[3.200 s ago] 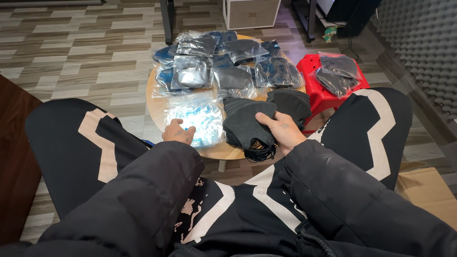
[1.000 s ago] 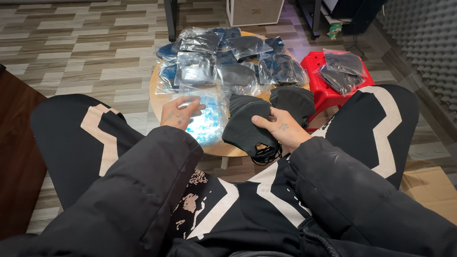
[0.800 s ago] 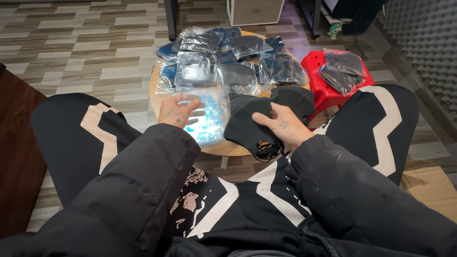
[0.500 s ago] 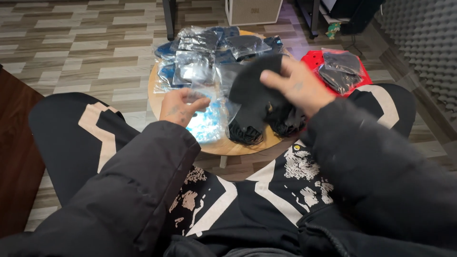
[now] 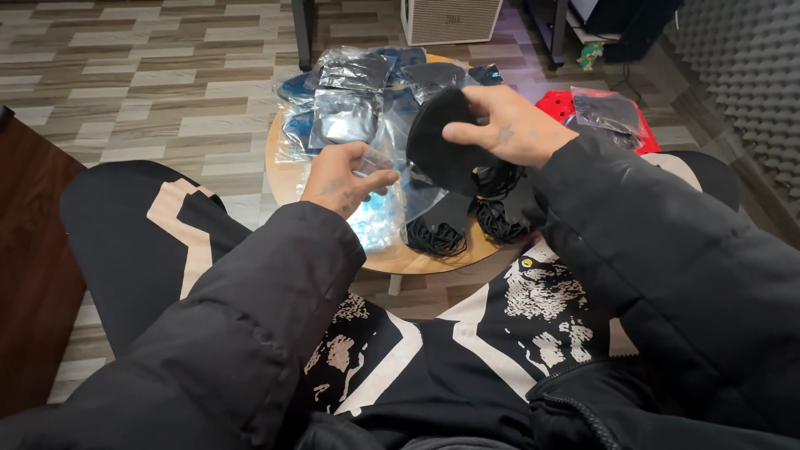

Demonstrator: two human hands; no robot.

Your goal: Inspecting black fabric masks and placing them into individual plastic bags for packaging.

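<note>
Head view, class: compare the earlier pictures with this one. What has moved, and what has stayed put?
The right hand has lifted one black mask off the round table and holds it up over the pile, cords dangling. The left hand has risen slightly, pinching the clear bag. The packed bags, the red stool and the other masks stayed where they were.

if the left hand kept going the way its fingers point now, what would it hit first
Probably the black mask held up by the right hand. The left hand, gripping a clear plastic bag, points its fingers rightward at it, though depth between them is unclear.
</note>
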